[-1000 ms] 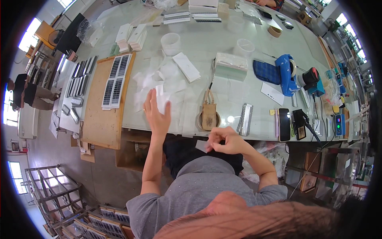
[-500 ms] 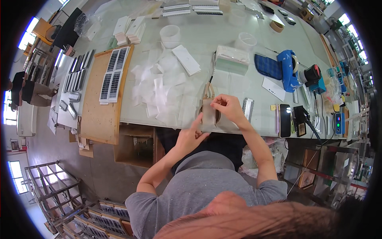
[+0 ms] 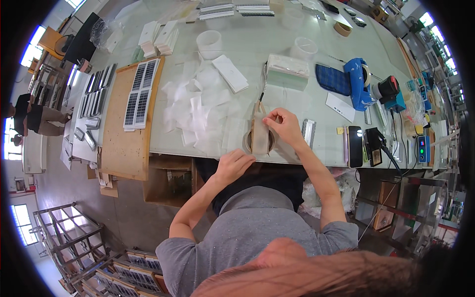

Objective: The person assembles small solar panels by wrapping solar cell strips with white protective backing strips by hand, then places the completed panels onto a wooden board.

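In front of me at the table's near edge lies a narrow tan rectangular piece point(image 3: 260, 137), resting on a round brown ring point(image 3: 271, 142) that looks like a tape roll. A dark cord runs to its far end. At the piece's upper right side my right hand point(image 3: 284, 127) is closed, thumb and index finger pinched together; anything between them is too small to make out. My left hand point(image 3: 233, 166) is closed at the table's edge, just left of the piece's near end. Its fingers are bunched, and what they hold, if anything, cannot be made out.
Thin translucent sheets point(image 3: 194, 106) lie heaped at left, beside white cards point(image 3: 230, 73). Beyond the piece stands a pale greenish block point(image 3: 287, 73). To the right are a metal strip point(image 3: 308, 132), a blue tape dispenser point(image 3: 357, 84) and a phone point(image 3: 355, 147). A wooden board point(image 3: 111, 126) carries dark-celled panels.
My left hand has drawn back from the piece's left side toward the table's edge, its stretched index finger now folded in. My right hand's pinch has moved slightly farther up along the piece.
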Motion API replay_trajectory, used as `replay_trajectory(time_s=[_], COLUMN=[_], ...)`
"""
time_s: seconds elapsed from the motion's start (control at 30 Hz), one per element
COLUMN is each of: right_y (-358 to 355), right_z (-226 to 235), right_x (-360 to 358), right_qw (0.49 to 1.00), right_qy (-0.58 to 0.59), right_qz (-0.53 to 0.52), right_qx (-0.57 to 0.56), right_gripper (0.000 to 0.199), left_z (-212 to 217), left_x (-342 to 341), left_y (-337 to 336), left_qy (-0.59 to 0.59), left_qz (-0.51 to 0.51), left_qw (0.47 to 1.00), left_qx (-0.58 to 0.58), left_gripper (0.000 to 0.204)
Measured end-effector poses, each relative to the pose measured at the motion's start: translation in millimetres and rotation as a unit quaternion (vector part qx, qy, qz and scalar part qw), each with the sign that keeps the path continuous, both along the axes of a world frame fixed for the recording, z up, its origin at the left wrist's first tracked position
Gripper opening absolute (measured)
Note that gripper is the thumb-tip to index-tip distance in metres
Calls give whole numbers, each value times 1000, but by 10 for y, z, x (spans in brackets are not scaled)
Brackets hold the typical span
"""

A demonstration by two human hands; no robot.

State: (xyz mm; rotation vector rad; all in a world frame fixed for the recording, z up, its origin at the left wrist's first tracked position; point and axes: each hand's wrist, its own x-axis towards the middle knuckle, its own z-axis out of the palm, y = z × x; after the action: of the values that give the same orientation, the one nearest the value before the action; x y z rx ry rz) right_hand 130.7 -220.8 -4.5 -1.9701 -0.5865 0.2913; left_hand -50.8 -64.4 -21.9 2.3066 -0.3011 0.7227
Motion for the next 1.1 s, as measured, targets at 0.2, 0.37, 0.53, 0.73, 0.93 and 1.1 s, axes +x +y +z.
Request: replay_trajectory(time_s=[0.2, 0.37, 0.53, 0.73, 0.93, 1.1], right_y=[21, 38, 45, -6, -566, -1328], right_z=[-120, -108, -120, -54, -13, -23], right_x=[88, 88, 94, 48, 39, 122], right_qw=[995, 999, 997, 990, 975, 924], right_qy=[-94, -45, -75, -128, -194, -271], right_qz=[-10, -11, -11, -44, -79, -77], right_qx=[-3, -26, -31, -26, -79, -257], right_gripper=[17, 20, 20, 33, 39, 54], left_z=[18, 27, 32, -41, 3, 92], left_x=[44, 38, 35, 29, -55, -49], left_y=[-12, 5, -25, -42, -57, -113], left_qy=[113, 144, 146, 114, 45, -4], left_qz=[12, 4, 15, 18, 25, 34], left_qw=[987, 977, 975, 986, 998, 997], left_qx=[-113, -159, -169, -117, -38, 69], left_gripper=[7, 7, 7, 11, 18, 29])
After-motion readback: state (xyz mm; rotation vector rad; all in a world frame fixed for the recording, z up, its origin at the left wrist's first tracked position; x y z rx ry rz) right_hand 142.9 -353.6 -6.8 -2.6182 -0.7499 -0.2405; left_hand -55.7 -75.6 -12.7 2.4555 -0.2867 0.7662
